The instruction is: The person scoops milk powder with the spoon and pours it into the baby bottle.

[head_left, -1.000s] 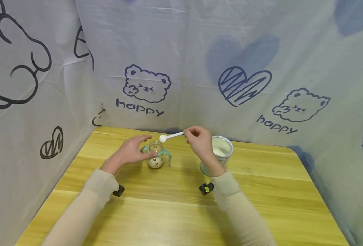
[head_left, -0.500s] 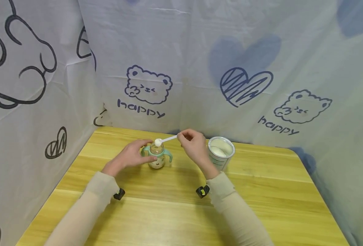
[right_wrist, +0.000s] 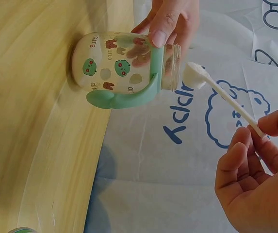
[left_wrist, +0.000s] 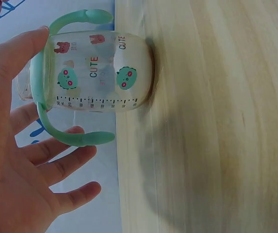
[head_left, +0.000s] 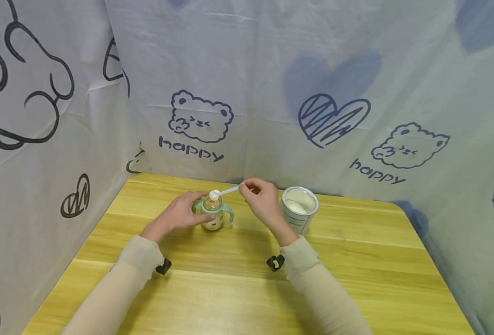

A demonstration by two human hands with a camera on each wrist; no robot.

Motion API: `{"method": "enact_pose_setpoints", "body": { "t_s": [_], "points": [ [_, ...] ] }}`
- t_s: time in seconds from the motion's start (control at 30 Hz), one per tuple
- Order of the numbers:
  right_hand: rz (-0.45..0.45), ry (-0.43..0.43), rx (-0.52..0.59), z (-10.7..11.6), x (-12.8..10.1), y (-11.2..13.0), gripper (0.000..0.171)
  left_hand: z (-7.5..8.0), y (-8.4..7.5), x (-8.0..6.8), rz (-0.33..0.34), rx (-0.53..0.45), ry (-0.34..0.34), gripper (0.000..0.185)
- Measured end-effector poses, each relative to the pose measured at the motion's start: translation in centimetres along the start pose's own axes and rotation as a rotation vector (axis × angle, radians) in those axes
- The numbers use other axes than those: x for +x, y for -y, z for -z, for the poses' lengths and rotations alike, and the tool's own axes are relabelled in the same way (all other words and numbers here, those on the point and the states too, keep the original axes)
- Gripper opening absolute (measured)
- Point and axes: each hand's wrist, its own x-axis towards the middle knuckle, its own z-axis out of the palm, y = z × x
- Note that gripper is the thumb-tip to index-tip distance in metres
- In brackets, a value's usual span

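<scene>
Here the baby bottle (head_left: 212, 212) stands upright on the wooden table (head_left: 247, 288), toward its far left part, with its mouth uncovered and 2 mint-green handles at its sides. The left hand (head_left: 179, 214) steadies it: the thumb (right_wrist: 164, 25) presses the neck collar on one side, while the other fingers (left_wrist: 56, 167) are spread and only loosely bent behind the glass, near a handle. The right hand (head_left: 260, 199) pinches the end of a white scoop (head_left: 223, 192) between thumb and fingertips, the remaining fingers curled in; the scoop's bowl, heaped with white powder, sits just at the bottle's mouth. On the glass, "CUTE" can be read in 2 places beside small green faces and a printed measuring scale whose figures are too blurred to read. Just right of the right hand stands an open powder tin (head_left: 299, 208), apart from the bottle. The cloth backdrop (head_left: 272, 70) carries bear drawings with the word "happy". The bottle stands fairly near the table's far edge and the cloth; bare wood stretches toward the near edge and to the right.
</scene>
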Motion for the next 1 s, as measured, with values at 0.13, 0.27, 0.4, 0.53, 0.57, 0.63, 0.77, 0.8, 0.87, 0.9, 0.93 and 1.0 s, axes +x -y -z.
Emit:
{"method": "enact_pose_setpoints", "body": {
  "t_s": [0.13, 0.27, 0.4, 0.53, 0.57, 0.63, 0.77, 0.8, 0.87, 0.9, 0.93, 1.0],
  "points": [
    [0.009, 0.010, -0.007, -0.1, -0.1, 0.0, 0.020, 0.0, 0.0, 0.0, 0.011, 0.005, -0.001, 0.090],
    [0.041, 0.008, -0.025, -0.1, -0.1, -0.1, 0.020, -0.1, 0.0, 0.1, 0.004, 0.009, -0.011, 0.088],
    [0.078, 0.000, -0.059, -0.3, -0.3, -0.5, 0.020, -0.2, 0.0, 0.1, -0.006, 0.006, -0.019, 0.085],
    [0.114, 0.000, -0.081, -0.5, -0.4, -0.7, 0.019, -0.3, 0.0, 0.1, 0.000, -0.010, -0.010, 0.085],
    [0.126, 0.001, -0.087, -0.5, -0.4, -0.7, 0.018, -0.4, 0.0, 0.1, 0.003, -0.013, -0.008, 0.085],
    [0.152, 0.000, -0.097, -0.5, -0.5, -0.8, 0.017, -0.4, 0.0, 0.2, 0.005, -0.014, -0.005, 0.086],
    [0.207, 0.008, -0.124, -0.6, -0.4, -1.0, 0.016, -0.4, 0.0, 0.2, 0.002, -0.012, -0.009, 0.085],
    [0.217, 0.011, -0.131, -0.5, -0.4, -1.1, 0.016, -0.4, 0.0, 0.2, 0.001, -0.013, -0.010, 0.085],
    [0.230, 0.019, -0.146, -0.5, -0.3, -1.2, 0.016, -0.4, 0.0, 0.2, 0.000, -0.016, -0.011, 0.084],
    [0.236, 0.021, -0.150, -0.5, -0.3, -1.2, 0.016, -0.4, 0.0, 0.2, 0.001, -0.018, -0.012, 0.084],
    [0.242, 0.023, -0.156, -0.5, -0.3, -1.2, 0.016, -0.4, 0.1, 0.3, 0.002, -0.018, -0.012, 0.085],
    [0.258, 0.024, -0.158, -0.5, -0.4, -1.2, 0.016, -0.4, 0.1, 0.3, 0.002, -0.018, -0.012, 0.085]
  ]
}}
